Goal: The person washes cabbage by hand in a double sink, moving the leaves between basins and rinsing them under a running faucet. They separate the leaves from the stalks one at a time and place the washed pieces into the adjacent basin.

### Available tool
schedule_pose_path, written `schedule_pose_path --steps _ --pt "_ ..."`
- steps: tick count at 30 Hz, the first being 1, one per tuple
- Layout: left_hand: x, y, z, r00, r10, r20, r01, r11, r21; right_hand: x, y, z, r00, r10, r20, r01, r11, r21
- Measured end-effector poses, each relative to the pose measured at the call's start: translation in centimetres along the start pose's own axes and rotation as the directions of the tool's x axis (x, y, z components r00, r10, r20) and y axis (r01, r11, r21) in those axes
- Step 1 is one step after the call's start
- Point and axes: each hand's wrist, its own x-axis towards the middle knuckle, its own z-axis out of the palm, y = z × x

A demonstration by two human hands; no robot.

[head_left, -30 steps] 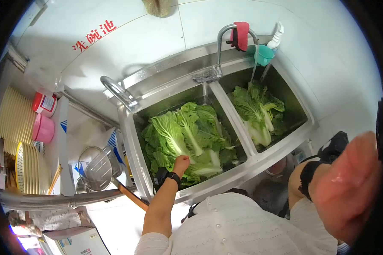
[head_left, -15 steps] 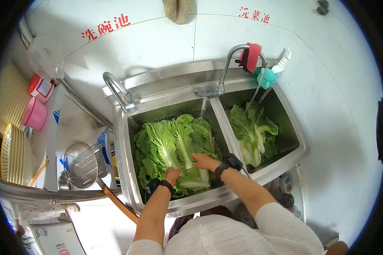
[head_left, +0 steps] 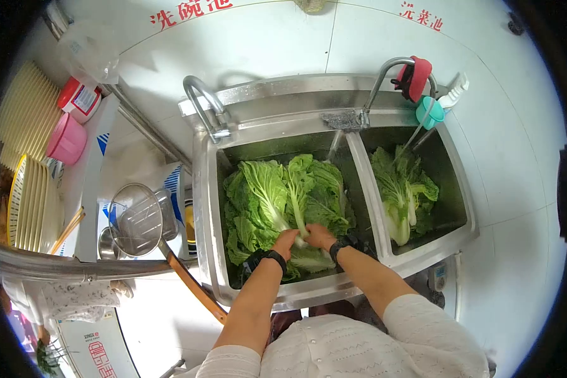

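Leafy green cabbage [head_left: 263, 188] fills much of the left sink basin, its pale stems pointing toward me. My left hand [head_left: 285, 242] is closed round the stem end of a leaf. Close beside it on the right, my right hand [head_left: 321, 237] grips the base of another upright leaf [head_left: 299, 189]. The two hands are nearly touching, and their fingertips are partly hidden by the stems. More cabbage [head_left: 404, 195] lies in the right basin, stems toward the front.
Two curved faucets [head_left: 201, 104] rise behind the basins. A red cloth [head_left: 416, 79] and a teal cup [head_left: 429, 112] hang at the right one. A wooden-handled strainer [head_left: 135, 217] and plates [head_left: 34, 201] are at left. Another person [head_left: 75, 299] is partly visible lower left.
The view has shifted, so the sink appears further right. My right hand has come closer to my left hand, down to the leaf's base.
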Motion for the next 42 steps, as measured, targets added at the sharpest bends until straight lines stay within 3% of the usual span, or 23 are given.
schedule_pose_path --steps 2,4,6,7,10,11,12,14,15,17,20,21,22,23,24,26,28,29,32,33,35,39,42 --pt "2.1 -0.9 -0.5 0.956 -0.155 0.250 0.171 0.984 -0.047 -0.7 1.3 -1.1 0.994 0.061 0.089 -0.052 0.994 -0.100" --pt "0.2 0.1 -0.1 0.981 -0.151 0.120 0.150 0.989 0.011 -0.5 1.4 -1.9 0.980 0.122 0.154 -0.090 0.976 -0.199" --pt "0.6 -0.2 0.2 0.987 -0.157 0.023 0.159 0.974 -0.162 -0.2 0.3 -0.6 0.965 -0.002 0.261 0.012 0.999 -0.035" --pt "-1.0 0.7 0.2 0.980 -0.078 0.181 0.128 0.951 -0.283 0.2 -0.1 1.3 0.983 -0.079 0.166 0.068 0.995 0.071" --pt "-0.6 1.2 0.6 0.990 -0.133 0.044 0.140 0.956 -0.258 1.3 -0.7 3.6 0.987 -0.158 0.013 0.149 0.955 0.256" --pt "-1.1 1.2 -0.1 0.974 -0.098 0.205 0.152 0.952 -0.266 1.1 -1.0 4.6 0.986 -0.166 -0.029 0.166 0.927 0.336" --pt "-1.7 1.5 -0.1 0.976 -0.104 0.190 0.154 0.949 -0.274 0.2 -2.0 4.0 0.984 -0.177 -0.015 0.171 0.924 0.342" --pt "-2.5 2.4 0.6 0.992 0.119 0.043 -0.096 0.928 -0.360 -3.2 -5.5 -1.3 0.955 -0.292 -0.055 0.292 0.956 0.002" --pt "-2.8 3.2 0.2 0.993 0.118 0.031 -0.099 0.926 -0.365 -4.5 -6.8 -3.1 0.952 -0.302 -0.047 0.303 0.953 0.004" --pt "-3.4 4.5 -0.2 0.949 0.261 0.178 -0.168 0.894 -0.415 -7.2 -8.8 -5.8 0.912 -0.363 -0.189 0.332 0.926 -0.179" --pt "-8.1 7.9 -0.4 0.904 0.302 0.302 -0.116 0.854 -0.508 -10.4 -9.8 -8.9 0.807 -0.534 -0.253 0.502 0.845 -0.185" --pt "-10.5 8.8 -0.3 0.906 0.315 0.282 -0.124 0.835 -0.536 -10.4 -9.4 -9.4 0.728 -0.610 -0.312 0.633 0.773 -0.035" --pt "-10.2 8.4 -0.7 0.905 0.310 0.290 -0.117 0.839 -0.531 -10.6 -9.0 -9.8 0.733 -0.602 -0.317 0.626 0.779 -0.033" --pt "-9.5 7.9 -1.3 0.886 0.301 0.352 -0.084 0.852 -0.516 -10.9 -8.6 -10.2 0.922 -0.307 -0.238 0.388 0.724 0.571" --pt "-8.8 7.2 -1.5 0.863 0.289 0.415 -0.049 0.864 -0.501 -11.4 -8.3 -10.6 0.996 -0.079 0.030 0.000 0.350 0.937" --pt "-8.5 5.8 -1.0 0.866 0.253 0.432 -0.030 0.887 -0.460 -10.2 -6.3 -8.8 0.998 0.007 0.065 -0.064 0.327 0.943" --pt "-8.6 4.4 -0.3 0.830 0.186 0.526 0.046 0.917 -0.396 -8.2 -4.5 -5.0 0.964 -0.135 0.230 -0.202 0.196 0.960" --pt "-8.7 3.6 0.4 0.916 0.132 0.380 -0.015 0.955 -0.295 -6.8 -4.1 -1.9 0.955 0.150 0.256 -0.282 0.189 0.941" --pt "-7.8 2.6 0.4 0.934 0.104 0.342 -0.037 0.979 -0.199 -8.7 -5.4 -2.1 0.971 0.045 0.233 -0.234 0.004 0.972" --pt "-7.6 2.5 0.3 0.936 0.099 0.336 -0.032 0.979 -0.199 -9.4 -5.7 -2.8 0.975 0.100 0.197 -0.206 0.095 0.974" --pt "-7.2 2.9 -0.4 0.925 0.283 0.252 -0.326 0.934 0.147 -9.2 -5.1 -3.0 0.994 -0.016 0.108 -0.108 0.000 0.994" --pt "-11.0 5.8 -0.1 0.909 0.361 0.207 -0.402 0.892 0.208 -10.9 -6.9 -5.5 0.989 -0.119 -0.093 0.074 -0.159 0.985" --pt "-9.3 5.4 -0.1 0.892 0.377 0.248 -0.418 0.897 0.141 -12.1 -8.3 -6.2 0.992 -0.129 -0.015 -0.009 -0.183 0.983"
